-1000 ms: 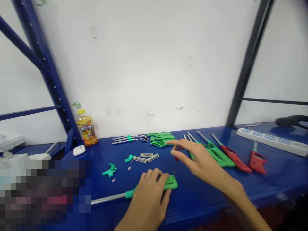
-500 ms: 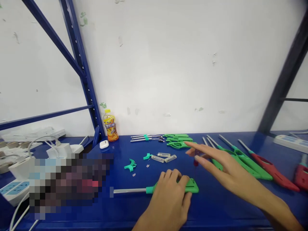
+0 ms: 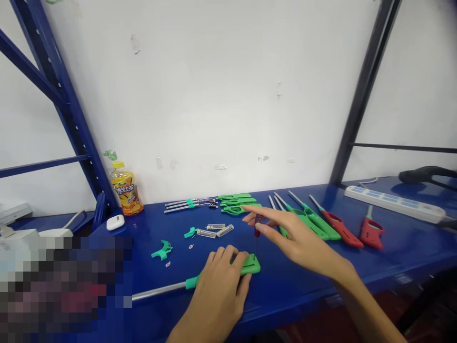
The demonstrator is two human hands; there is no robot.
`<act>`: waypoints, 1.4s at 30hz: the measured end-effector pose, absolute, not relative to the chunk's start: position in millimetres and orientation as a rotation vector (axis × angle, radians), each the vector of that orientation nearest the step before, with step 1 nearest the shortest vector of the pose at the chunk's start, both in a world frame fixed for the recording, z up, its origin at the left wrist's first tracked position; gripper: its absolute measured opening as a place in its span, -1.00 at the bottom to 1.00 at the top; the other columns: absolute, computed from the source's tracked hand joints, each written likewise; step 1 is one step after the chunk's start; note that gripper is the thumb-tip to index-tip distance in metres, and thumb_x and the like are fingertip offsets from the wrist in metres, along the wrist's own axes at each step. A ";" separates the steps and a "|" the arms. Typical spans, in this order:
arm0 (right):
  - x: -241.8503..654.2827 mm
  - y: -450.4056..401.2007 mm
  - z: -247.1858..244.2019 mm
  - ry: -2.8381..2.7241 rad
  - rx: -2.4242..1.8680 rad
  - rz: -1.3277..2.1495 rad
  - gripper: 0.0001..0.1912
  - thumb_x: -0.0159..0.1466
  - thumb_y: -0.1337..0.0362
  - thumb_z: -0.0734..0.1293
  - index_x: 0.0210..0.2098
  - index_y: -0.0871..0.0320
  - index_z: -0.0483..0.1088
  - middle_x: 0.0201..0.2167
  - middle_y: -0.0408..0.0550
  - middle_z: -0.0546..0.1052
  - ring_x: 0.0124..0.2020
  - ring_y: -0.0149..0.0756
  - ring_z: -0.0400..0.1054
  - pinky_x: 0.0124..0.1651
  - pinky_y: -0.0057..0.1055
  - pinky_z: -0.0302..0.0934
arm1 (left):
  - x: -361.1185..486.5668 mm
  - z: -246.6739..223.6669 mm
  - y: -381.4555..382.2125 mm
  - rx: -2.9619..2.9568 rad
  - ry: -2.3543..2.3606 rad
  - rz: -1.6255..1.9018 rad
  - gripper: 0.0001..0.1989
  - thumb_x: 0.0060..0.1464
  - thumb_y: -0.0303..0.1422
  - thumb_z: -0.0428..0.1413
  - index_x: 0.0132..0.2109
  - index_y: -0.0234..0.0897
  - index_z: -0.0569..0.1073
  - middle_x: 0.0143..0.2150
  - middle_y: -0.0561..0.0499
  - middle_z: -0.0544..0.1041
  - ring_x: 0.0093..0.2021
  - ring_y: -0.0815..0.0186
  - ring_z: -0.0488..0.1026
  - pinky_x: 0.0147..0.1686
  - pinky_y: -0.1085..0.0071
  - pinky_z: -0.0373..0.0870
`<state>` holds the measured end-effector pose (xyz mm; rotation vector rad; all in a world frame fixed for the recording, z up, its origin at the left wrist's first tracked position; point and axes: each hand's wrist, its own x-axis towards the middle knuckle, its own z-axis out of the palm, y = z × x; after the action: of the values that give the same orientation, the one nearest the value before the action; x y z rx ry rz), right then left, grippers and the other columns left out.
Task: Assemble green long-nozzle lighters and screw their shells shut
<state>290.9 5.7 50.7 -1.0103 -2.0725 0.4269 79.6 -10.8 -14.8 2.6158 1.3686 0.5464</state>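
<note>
Under my left hand (image 3: 217,283), fingers wrapped over its handle, lies a green lighter (image 3: 252,265) with its metal tube (image 3: 160,290) pointing left. My right hand (image 3: 289,236) pinches a small screwdriver with a dark red handle (image 3: 257,229) between thumb and fingers. The screwdriver stands upright, its thin shaft reaching down to the right end of the green handle. Beyond my left hand are clear fuel tubes (image 3: 206,233), a small teal part (image 3: 191,232) and teal triggers (image 3: 163,250).
Metal rods with wires (image 3: 189,206) and green shells (image 3: 235,202) lie at the back. Several green lighters (image 3: 310,224) and red lighters (image 3: 342,228) rest at the right, near a power strip (image 3: 392,202). A drink bottle (image 3: 126,190) and white case (image 3: 115,222) stand left.
The camera view has swung to the right, so things appear further left. My left hand still holds the lighter, and the screwdriver is still in my right hand.
</note>
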 end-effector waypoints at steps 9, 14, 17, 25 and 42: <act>288.9 10.6 50.1 -2.043 -1.063 0.396 -0.75 0.41 0.09 0.42 0.06 -0.11 0.55 -0.20 -0.17 0.65 -0.28 -0.28 0.52 -0.20 -0.35 0.39 | 80.6 -13.7 -11.9 2.619 1.389 0.520 -0.70 0.41 -0.40 -0.01 0.20 -0.14 0.45 0.09 -0.08 0.50 0.06 0.04 0.45 0.12 0.00 0.37; 285.9 8.3 46.9 -2.092 -1.141 0.205 -0.66 0.45 0.02 0.36 0.16 -0.07 0.48 -0.11 -0.09 0.65 -0.27 -0.22 0.53 -0.20 -0.30 0.39 | 80.4 -14.6 -11.5 2.622 1.388 0.522 -0.69 0.41 -0.39 -0.01 0.21 -0.13 0.45 0.10 -0.09 0.50 0.06 0.03 0.44 0.13 -0.02 0.36; 286.8 8.1 45.2 -2.112 -1.176 0.136 -0.59 0.52 0.07 0.24 0.30 -0.05 0.36 -0.05 -0.02 0.65 -0.16 -0.13 0.55 -0.15 -0.24 0.38 | 80.1 -14.6 -11.5 2.621 1.384 0.528 -0.69 0.41 -0.40 0.00 0.21 -0.12 0.45 0.09 -0.07 0.51 0.07 0.03 0.44 0.13 -0.02 0.36; 308.6 13.4 51.3 -1.838 -1.120 0.306 -0.74 0.46 0.03 0.32 -0.04 0.03 0.52 -0.31 -0.10 0.66 -0.30 -0.20 0.57 -0.27 -0.35 0.41 | 80.6 -12.4 -13.4 2.599 1.394 0.541 -0.70 0.41 -0.38 -0.01 0.18 -0.10 0.47 0.06 -0.07 0.51 0.04 0.03 0.44 0.10 -0.01 0.37; 305.6 54.3 -3.0 -2.231 -1.653 0.001 -0.56 0.37 0.27 0.32 0.23 -0.06 0.36 -0.14 -0.08 0.71 -0.14 0.01 0.61 -0.17 -0.18 0.36 | 76.5 -8.0 -18.3 2.583 1.341 0.585 -0.67 0.39 -0.33 0.03 0.22 -0.12 0.48 0.07 -0.10 0.51 0.06 0.04 0.44 0.14 0.02 0.41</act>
<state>305.6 54.3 -3.0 -1.6534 -2.2307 0.0011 76.5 -18.3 -8.0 2.5829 1.3410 0.5855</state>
